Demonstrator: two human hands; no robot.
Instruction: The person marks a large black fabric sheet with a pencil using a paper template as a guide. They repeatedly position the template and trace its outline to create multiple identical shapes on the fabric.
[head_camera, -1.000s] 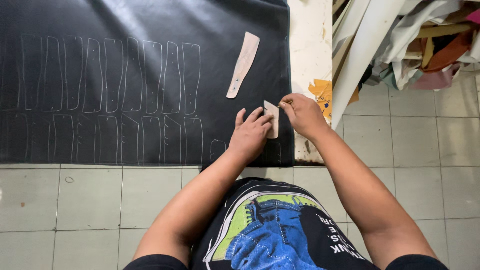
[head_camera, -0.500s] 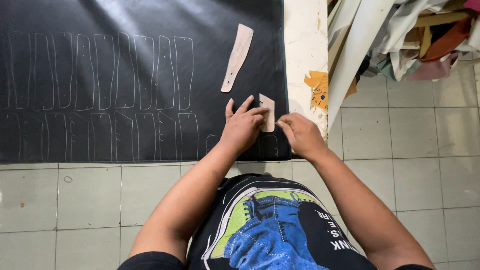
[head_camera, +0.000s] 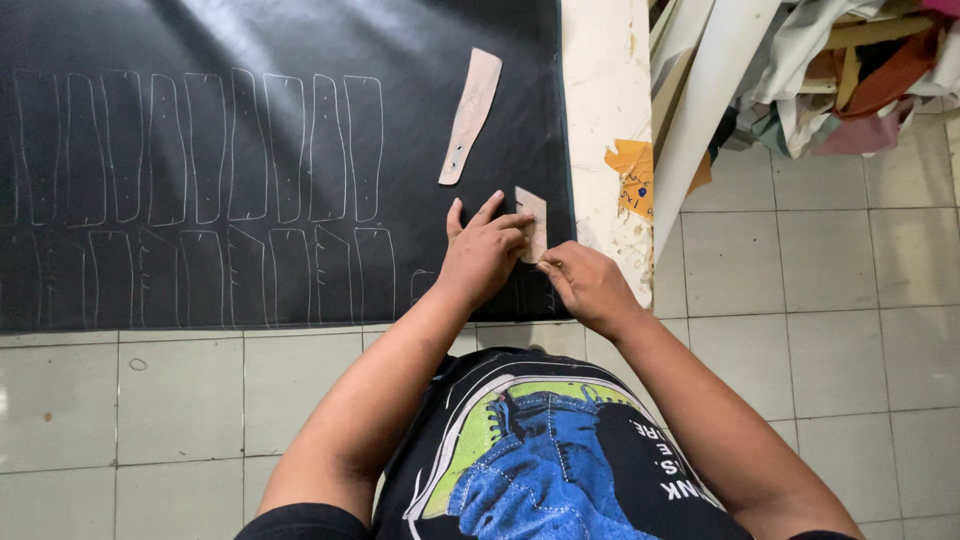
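left hand (head_camera: 484, 255) lies flat, pinning the small upright template (head_camera: 533, 222) onto the black sheet (head_camera: 200, 150), right hand (head_camera: 585, 285) just below it, pinched like it's tracing.

Counting one black sheet (head_camera: 250, 40), spreading over the tiles. Counting two tan templates on it: one long template (head_camera: 470, 115), one short template (head_camera: 535, 222). Counting two rows of chalk outlines (head_camera: 210, 150): roughly nine showing in the upper row and about ten in the lower, the left ones fading too much for counting exactly. Counting two hands: one left hand (head_camera: 485, 255), one right hand (head_camera: 590, 285). Counting one orange scrap (head_camera: 635, 170) beside the sheet.
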